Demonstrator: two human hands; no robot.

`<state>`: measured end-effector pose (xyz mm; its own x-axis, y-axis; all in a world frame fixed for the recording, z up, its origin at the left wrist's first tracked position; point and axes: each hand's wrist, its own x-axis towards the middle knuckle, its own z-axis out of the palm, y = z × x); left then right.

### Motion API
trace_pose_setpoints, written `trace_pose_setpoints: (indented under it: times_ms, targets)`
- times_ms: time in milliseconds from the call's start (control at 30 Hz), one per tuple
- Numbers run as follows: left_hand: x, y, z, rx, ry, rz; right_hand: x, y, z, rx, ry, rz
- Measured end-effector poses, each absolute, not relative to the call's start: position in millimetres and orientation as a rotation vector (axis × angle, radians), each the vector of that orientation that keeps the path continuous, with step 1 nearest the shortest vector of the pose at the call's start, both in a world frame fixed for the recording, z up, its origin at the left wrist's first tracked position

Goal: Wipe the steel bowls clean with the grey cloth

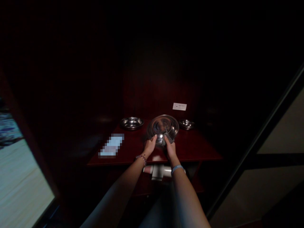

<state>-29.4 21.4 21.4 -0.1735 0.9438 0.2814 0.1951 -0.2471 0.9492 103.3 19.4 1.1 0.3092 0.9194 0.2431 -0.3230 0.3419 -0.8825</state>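
Observation:
A large shiny metal bowl (163, 122) is tilted up above the dark red shelf, its round face towards me. My left hand (150, 146) grips its near rim on the left, thumb on the metal. With my right hand (170, 147) I hold the rim on the right, a grey cloth (169, 138) bunched under the thumb against the bowl. Left of the bowl sits another metal bowl (132, 123). Behind and to the right rest smaller metal bowls (187, 124), seemingly stacked.
The red wooden shelf (194, 147) ends at a front edge near my wrists. A blurred-out pale flat item (111, 145) lies at its left. A white socket (180, 106) is on the back wall. Below, a white and pink object (158, 171) lies on a lower shelf.

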Motion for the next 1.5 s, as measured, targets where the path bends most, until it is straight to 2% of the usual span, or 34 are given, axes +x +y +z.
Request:
trace_pose_setpoints:
  times_ms: [500, 900, 1267, 1500]
  targets:
    - [-23.0, 14.1, 25.2, 1.641, 1.108, 1.499, 104.8, 15.2, 4.8, -0.848, -0.846, 0.947]
    - [-22.3, 16.2, 22.4, 1.62, 1.127, 1.379, 104.7, 13.0, 5.5, -0.903, -0.85, 0.948]
    - [-23.3, 19.3, 27.2, 1.608, 1.094, 1.542, 102.9, 11.3, 6.6, -0.888, -0.826, 0.985]
    - [-25.4, 16.2, 29.7, 1.565, 1.214, 1.513, 102.7, 10.0, 8.6, -0.895, -0.803, 1.008]
